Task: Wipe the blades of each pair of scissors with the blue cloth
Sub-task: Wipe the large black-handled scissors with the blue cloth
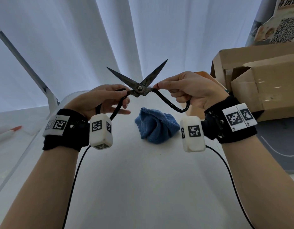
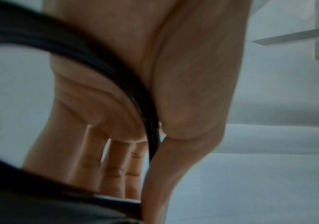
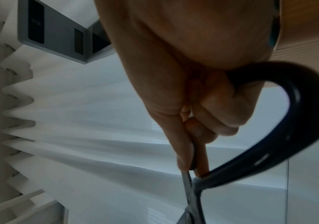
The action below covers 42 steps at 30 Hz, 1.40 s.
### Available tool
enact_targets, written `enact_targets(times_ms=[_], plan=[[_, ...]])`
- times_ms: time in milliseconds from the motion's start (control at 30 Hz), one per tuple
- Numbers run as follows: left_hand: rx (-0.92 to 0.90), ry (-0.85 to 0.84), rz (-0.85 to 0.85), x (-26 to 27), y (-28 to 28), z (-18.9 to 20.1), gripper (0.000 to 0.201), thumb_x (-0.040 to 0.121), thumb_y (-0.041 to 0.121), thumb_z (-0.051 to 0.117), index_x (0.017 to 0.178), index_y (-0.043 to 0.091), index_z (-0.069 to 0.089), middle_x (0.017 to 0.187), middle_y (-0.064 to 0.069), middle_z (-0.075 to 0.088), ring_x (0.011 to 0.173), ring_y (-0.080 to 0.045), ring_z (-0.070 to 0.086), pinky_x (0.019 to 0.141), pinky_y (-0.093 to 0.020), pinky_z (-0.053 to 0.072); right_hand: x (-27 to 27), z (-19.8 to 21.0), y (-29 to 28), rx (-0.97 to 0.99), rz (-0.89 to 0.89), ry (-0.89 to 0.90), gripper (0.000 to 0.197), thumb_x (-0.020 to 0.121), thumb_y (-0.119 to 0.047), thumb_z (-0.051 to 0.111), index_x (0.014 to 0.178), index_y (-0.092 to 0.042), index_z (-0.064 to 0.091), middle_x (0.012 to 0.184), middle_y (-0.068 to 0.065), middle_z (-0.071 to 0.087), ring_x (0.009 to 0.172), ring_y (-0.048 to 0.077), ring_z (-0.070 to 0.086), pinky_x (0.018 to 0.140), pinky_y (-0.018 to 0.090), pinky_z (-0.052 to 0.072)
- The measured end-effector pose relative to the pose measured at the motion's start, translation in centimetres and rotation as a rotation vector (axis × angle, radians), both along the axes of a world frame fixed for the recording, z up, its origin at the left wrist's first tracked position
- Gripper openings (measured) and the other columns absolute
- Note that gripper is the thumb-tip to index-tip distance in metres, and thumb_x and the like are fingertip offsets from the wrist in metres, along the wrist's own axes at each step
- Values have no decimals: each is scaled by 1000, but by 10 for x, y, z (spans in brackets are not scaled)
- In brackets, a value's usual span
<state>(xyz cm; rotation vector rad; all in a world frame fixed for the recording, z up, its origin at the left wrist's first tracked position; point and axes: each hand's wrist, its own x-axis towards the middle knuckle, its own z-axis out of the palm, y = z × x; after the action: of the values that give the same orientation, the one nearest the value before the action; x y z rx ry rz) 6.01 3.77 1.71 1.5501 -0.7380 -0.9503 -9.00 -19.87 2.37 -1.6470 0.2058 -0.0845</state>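
A pair of dark metal scissors [image 1: 139,87] is held in the air above the white table [image 1: 143,179], its blades spread wide in a V pointing away from me. My left hand [image 1: 109,96] pinches the left handle loop [image 2: 141,109] between thumb and forefinger, the other fingers straight. My right hand [image 1: 184,90] grips the right handle loop [image 3: 298,121], thumb and forefinger pinching it near the pivot. The crumpled blue cloth [image 1: 157,127] lies on the table below the scissors, touched by neither hand.
Brown cardboard boxes [image 1: 262,80] stand at the right, close to my right hand. A white pen with an orange tip [image 1: 7,133] lies at the far left. A white curtain [image 1: 93,38] hangs behind the table. Black cables trail from both wrist cameras.
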Motion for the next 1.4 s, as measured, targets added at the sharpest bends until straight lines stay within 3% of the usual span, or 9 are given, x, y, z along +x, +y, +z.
enact_targets(times_ms=[167, 333, 500, 633, 900, 1067, 1200, 1300, 1400], plan=[[44, 16, 77, -5, 2, 7, 26, 88, 16, 62, 113, 9, 55, 79, -4, 62, 58, -14, 55, 53, -22, 50, 1, -3, -2, -23, 11, 22, 29, 92, -20, 68, 112, 0, 73, 60, -5, 23, 54, 9, 16, 40, 16, 18], [-174, 234, 360, 1, 10, 5, 27, 79, 23, 69, 101, 9, 61, 105, -18, 72, 58, -9, 54, 53, -12, 48, 3, -6, -9, 81, -94, -26, 27, 95, -20, 66, 109, 2, 72, 53, -10, 25, 48, 6, 19, 38, 15, 20], [-517, 483, 355, -6, -1, -6, 62, 75, 24, 81, 129, 4, 56, 127, -13, 66, 79, -11, 64, 72, -15, 55, 10, -8, -1, 243, -169, -148, 31, 96, -18, 63, 116, 6, 68, 55, -8, 24, 49, 6, 18, 38, 15, 21], [-495, 338, 362, -22, -30, -6, 28, 97, 21, 58, 121, 8, 64, 121, -7, 70, 100, -16, 69, 84, -23, 56, 16, -10, 10, 304, -168, -188, 23, 98, -16, 61, 109, 2, 70, 55, -8, 24, 48, 6, 19, 37, 15, 22], [-488, 179, 517, -27, -57, -1, 7, 95, 3, 61, 97, 0, 68, 92, -9, 75, 82, -16, 73, 77, -23, 58, 16, -8, 27, 323, -175, -220, 28, 99, -23, 60, 108, 2, 71, 63, -1, 29, 53, 9, 20, 41, 16, 26], [-532, 198, 612, -14, -48, 9, 7, 94, 2, 62, 90, 2, 67, 83, -8, 76, 79, -14, 73, 71, -19, 56, 17, -3, 32, 392, -249, -86, 58, 105, -51, 36, 119, 0, 60, 79, 15, 65, 60, 23, 64, 63, 39, 59], [-575, 191, 717, -3, -33, 12, 6, 92, 0, 64, 87, 1, 67, 80, -8, 75, 78, -15, 73, 72, -20, 57, 16, -8, 32, 293, -210, -9, 48, 108, -42, 33, 116, -3, 59, 105, 24, 72, 91, 35, 74, 81, 47, 61], [-620, 204, 767, 2, -25, 16, 4, 91, -1, 66, 87, 1, 67, 82, -9, 76, 81, -17, 74, 73, -21, 57, 15, -14, 35, 112, 3, 88, 36, 108, -28, 39, 122, -3, 60, 107, 18, 74, 96, 36, 73, 88, 44, 60], [-642, 189, 772, 2, -21, 20, 6, 90, -1, 66, 85, 1, 67, 82, -9, 76, 81, -17, 74, 74, -22, 57, 19, -20, 42, -240, 132, 238, 28, 106, -29, 45, 121, -14, 64, 107, 7, 74, 84, 26, 75, 68, 29, 63]])
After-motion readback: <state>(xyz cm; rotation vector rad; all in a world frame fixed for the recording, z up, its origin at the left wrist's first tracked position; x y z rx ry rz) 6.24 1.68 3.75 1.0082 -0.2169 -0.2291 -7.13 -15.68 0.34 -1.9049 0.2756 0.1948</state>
